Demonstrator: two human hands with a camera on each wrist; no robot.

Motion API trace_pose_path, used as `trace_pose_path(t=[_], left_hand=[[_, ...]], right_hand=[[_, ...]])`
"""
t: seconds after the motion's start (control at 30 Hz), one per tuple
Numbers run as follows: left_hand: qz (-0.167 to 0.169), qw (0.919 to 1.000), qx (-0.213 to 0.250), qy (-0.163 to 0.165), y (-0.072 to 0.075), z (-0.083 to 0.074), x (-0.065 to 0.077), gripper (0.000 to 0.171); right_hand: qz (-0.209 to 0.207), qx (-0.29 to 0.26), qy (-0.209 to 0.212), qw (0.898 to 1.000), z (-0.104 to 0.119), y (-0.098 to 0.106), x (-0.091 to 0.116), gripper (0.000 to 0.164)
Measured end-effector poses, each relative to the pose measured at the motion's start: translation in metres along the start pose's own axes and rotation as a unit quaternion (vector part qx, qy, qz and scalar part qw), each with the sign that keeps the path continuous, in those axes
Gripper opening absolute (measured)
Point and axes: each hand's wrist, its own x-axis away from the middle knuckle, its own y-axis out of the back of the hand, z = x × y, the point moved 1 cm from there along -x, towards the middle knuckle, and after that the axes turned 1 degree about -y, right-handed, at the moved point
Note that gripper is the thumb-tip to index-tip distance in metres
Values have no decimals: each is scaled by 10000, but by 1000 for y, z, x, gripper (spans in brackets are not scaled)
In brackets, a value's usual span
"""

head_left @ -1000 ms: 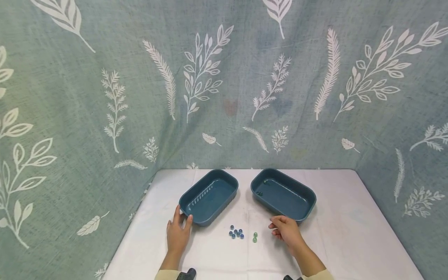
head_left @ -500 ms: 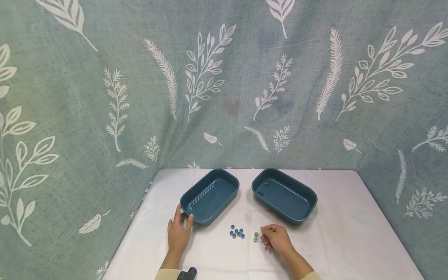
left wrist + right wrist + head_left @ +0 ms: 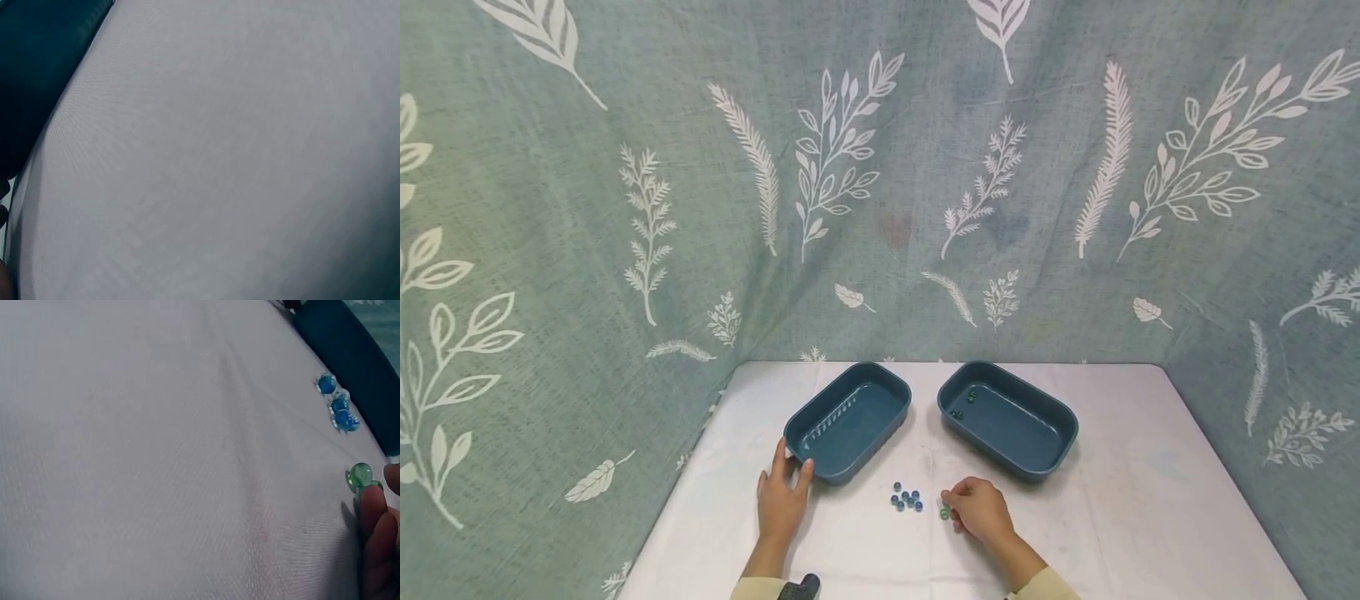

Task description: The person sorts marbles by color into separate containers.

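My left hand [image 3: 782, 504] rests at the near corner of the left blue plastic tray [image 3: 831, 477], fingers spread against its rim. In the left wrist view, only bits of fingers [image 3: 3, 215] show beside the dark tray wall [image 3: 44, 69]. My right hand [image 3: 985, 510] is down at two green glass marbles, thumb and finger pinching the farther green marble [image 3: 376, 485]. The other green marble [image 3: 360, 475] lies right beside its fingertips. Left of them sits a loose cluster of several blue marbles [image 3: 906, 497].
The right blue tray [image 3: 1052, 467] stands behind the right hand with several dark green marbles [image 3: 972, 397] at its left end. A white cloth [image 3: 1120, 533] covers the table. Leaf-patterned green fabric [image 3: 880, 208] hangs at the back and both sides.
My right hand has moved left and toward me from the right tray's near edge to the green marbles. A marble inside that tray has shifted slightly. The left hand stays at its tray.
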Motion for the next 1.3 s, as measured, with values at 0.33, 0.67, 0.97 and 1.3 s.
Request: trace_pose_path(t=[0.33, 0.67, 0.97, 1.3], left_hand=[[1, 10000, 16, -38, 1, -5, 0, 74], [-38, 9999, 51, -94, 1, -8, -2, 73], [42, 10000, -21, 56, 1, -5, 1, 74], [-12, 10000, -60, 68, 0, -1, 1, 74]], right_hand=[[-122, 786, 420, 9959, 0, -1, 1, 19], [-257, 506, 348, 9978, -1, 2, 1, 15], [-85, -75, 55, 9999, -6, 3, -1, 15], [212, -1122, 156, 9933, -14, 8, 2, 12]])
